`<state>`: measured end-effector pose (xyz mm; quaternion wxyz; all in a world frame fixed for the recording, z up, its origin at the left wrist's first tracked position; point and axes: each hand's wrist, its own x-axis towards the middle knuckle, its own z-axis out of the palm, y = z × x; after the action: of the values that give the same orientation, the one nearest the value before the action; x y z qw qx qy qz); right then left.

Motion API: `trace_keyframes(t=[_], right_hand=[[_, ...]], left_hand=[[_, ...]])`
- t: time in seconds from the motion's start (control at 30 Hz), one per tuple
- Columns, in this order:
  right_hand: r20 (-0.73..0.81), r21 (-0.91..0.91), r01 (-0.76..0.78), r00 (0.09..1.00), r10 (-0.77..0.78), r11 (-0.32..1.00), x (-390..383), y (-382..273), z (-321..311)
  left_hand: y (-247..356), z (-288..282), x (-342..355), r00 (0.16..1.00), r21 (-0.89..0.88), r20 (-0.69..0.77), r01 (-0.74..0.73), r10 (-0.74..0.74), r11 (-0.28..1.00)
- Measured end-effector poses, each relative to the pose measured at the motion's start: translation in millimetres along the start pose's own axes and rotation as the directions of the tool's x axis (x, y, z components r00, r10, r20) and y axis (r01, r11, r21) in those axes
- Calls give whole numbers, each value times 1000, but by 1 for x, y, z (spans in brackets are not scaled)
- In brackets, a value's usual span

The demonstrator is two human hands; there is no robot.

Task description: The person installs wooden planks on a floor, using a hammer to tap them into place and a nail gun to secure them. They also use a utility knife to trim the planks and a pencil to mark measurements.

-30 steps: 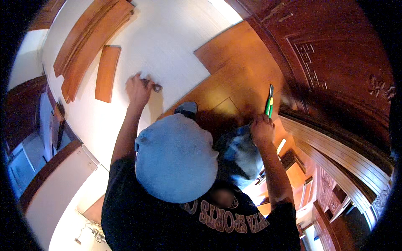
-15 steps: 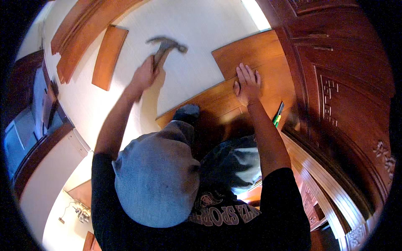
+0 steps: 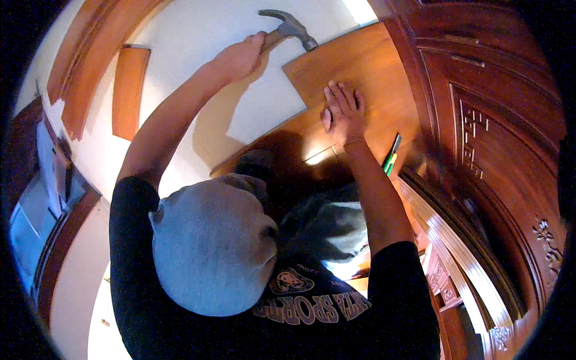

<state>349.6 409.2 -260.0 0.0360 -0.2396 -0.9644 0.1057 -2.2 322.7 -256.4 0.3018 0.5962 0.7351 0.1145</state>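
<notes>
My left hand (image 3: 241, 57) is closed around the wooden handle of a claw hammer (image 3: 291, 29). The hammer's striking face is at the far left end of a brown floor plank (image 3: 360, 51); whether they touch I cannot tell. On the laid planks, my right hand (image 3: 345, 113) lies flat with fingers stretched out, holding nothing. A green utility knife (image 3: 391, 157) with its dark blade out lies on the boards to the right of that hand. My bent knee in grey-blue cloth (image 3: 213, 246) is below, hiding part of the floor.
A pale underlay (image 3: 198, 72) covers the floor to the left of the planks. One loose short plank (image 3: 130, 90) lies on it, near larger brown wood pieces (image 3: 90, 60). Carved dark red wooden furniture (image 3: 474, 114) stands along the right side, close to the boards.
My left hand has swung the hammer forward and to the right, bringing its head to the plank's end. My right hand stays flat on the boards. The view has shifted slightly.
</notes>
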Motion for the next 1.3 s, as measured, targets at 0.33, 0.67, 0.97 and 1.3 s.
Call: trace_keyframes(t=[0.33, 0.67, 0.97, 1.3], right_hand=[[12, 55, -15, 1000, 14, 998, 2, 0, -5], [-14, 152, -25, 1000, 28, 988, 3, 0, -10], [-24, 143, -26, 999, 30, 989, -3, 4, -8], [-16, 150, -40, 999, 43, 988, -6, 4, -14]], left_hand=[[-25, -16, -12, 986, 24, -123, 112, -108, 993], [5, -37, -35, 982, -108, -119, 131, -144, 985], [8, -9, -169, 984, -58, -175, -29, 19, 998], [79, 32, -140, 984, -97, 172, 66, -48, 993]])
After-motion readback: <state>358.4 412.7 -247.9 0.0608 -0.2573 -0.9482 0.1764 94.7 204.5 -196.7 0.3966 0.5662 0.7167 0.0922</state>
